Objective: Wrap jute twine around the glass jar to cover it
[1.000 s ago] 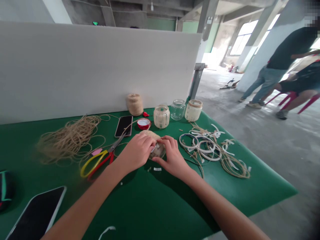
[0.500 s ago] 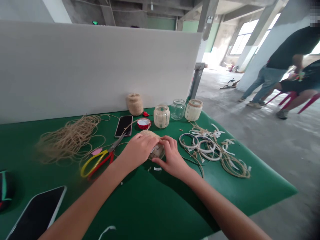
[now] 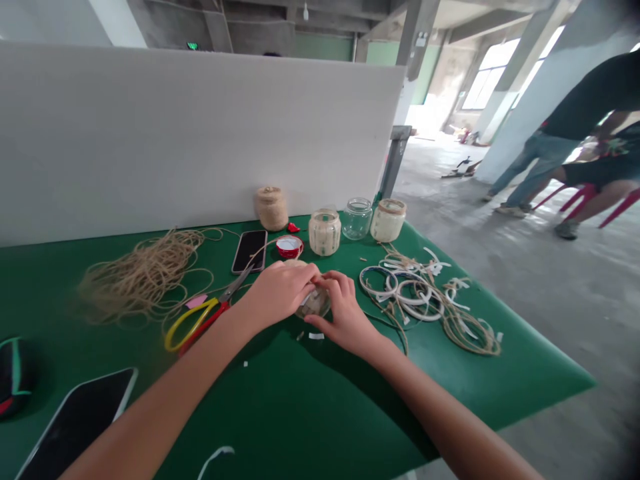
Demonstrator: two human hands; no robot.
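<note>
A glass jar (image 3: 316, 305) lies low over the green table between my hands, its far part wrapped in tan twine. My left hand (image 3: 281, 293) bends over the jar's left and upper side, fingers closed. From the right, my right hand (image 3: 345, 312) grips it, fingertips meeting the left ones at the top and thumb below. The fingers hide much of the jar and whatever is pinched at the fingertips. A strand of twine runs from behind the left hand past the red lid (image 3: 289, 247). Scissors (image 3: 203, 320) with yellow and red handles lie left of the left wrist.
A loose twine heap (image 3: 145, 277) lies left, near a phone (image 3: 250, 251); another phone (image 3: 80, 420) is closer. Behind stand a twine-covered jar (image 3: 273, 209), a clear jar (image 3: 357, 220) and two partly covered jars (image 3: 325, 233). Tape rings (image 3: 420, 300) and twine coils (image 3: 470, 330) lie right.
My left fingers have shifted slightly at the jar's top; the right hand keeps nearly the same grip. The view has moved a little. In the background, the standing person leans lower.
</note>
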